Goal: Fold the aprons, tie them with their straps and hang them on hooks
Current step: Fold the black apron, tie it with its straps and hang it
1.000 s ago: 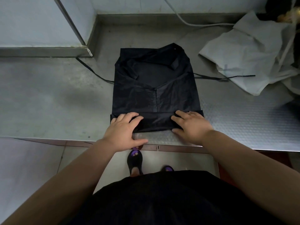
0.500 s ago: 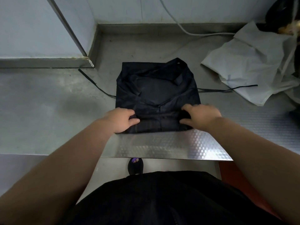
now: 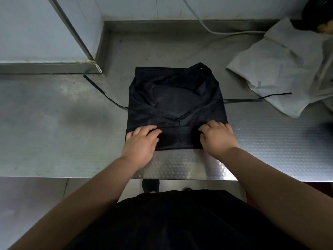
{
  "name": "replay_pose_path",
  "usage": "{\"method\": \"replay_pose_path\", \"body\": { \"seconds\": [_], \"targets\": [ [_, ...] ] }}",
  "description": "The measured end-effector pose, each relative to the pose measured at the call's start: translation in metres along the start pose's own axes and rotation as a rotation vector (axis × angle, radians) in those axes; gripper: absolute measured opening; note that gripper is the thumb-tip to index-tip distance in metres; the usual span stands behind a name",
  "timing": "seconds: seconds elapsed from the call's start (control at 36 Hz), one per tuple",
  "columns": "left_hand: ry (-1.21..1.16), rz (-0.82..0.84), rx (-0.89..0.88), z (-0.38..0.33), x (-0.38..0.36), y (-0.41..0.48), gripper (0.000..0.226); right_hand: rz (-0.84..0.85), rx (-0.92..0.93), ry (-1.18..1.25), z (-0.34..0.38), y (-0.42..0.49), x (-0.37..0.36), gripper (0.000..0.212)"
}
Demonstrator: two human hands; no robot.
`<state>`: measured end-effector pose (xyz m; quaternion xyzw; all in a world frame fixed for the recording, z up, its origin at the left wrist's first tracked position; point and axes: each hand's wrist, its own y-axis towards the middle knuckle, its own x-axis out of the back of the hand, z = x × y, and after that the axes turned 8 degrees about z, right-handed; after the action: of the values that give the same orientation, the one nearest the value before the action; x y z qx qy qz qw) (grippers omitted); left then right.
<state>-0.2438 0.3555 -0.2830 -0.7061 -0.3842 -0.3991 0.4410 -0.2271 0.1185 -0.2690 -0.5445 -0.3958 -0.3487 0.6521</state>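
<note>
Head view: left hand (image 3: 139,145), right hand (image 3: 217,139) press one apron (image 3: 176,101).

Centred on the embossed stainless-steel table (image 3: 54,141), set back from its front edge: the folded black fabric apron (image 3: 175,105). On the apron's near fold, left hand (image 3: 141,143) at the left end, right hand (image 3: 217,138) at the right end. Trailing leftward over the table, the thin black left strap (image 3: 102,92). Trailing rightward, the thin black right strap (image 3: 252,99), tip lying on the crumpled pale-grey cloth (image 3: 281,69) at far right. Behind, by the back wall, a white cable (image 3: 216,31).
</note>
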Motion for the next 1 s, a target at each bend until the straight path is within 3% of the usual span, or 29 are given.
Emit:
{"method": "replay_pose_path", "body": {
  "seconds": [0.08,0.22,0.31,0.39,0.5,0.72,0.81,1.0],
  "targets": [
    [0.057,-0.06,-0.054,0.003,0.012,0.013,0.036,0.054,0.007,0.18,0.005,0.016,0.011,0.047],
    [0.122,0.104,-0.086,0.009,0.023,0.032,0.058,0.055,-0.031,0.36,0.006,0.039,0.025,0.062],
    [0.145,0.162,-0.038,0.016,0.023,0.038,0.059,0.071,-0.085,0.357,0.001,0.055,0.029,0.057],
    [0.113,0.086,-0.045,0.023,0.019,0.038,0.052,0.072,-0.11,0.292,-0.002,0.063,0.027,0.037],
    [0.064,0.036,-0.051,0.031,0.017,0.036,0.06,-0.046,-0.087,0.188,-0.006,0.055,0.02,0.028],
    [0.145,0.114,0.093,0.03,0.008,0.028,0.058,-0.307,-0.067,0.078,-0.019,0.027,0.003,0.047],
    [0.115,0.143,0.141,0.03,0.011,0.028,0.057,-0.201,-0.068,0.087,-0.012,0.024,0.015,0.03],
    [-0.016,0.112,0.341,0.048,0.011,0.015,0.058,-0.04,-0.299,0.081,-0.03,0.016,0.006,0.049]
  ]
}}
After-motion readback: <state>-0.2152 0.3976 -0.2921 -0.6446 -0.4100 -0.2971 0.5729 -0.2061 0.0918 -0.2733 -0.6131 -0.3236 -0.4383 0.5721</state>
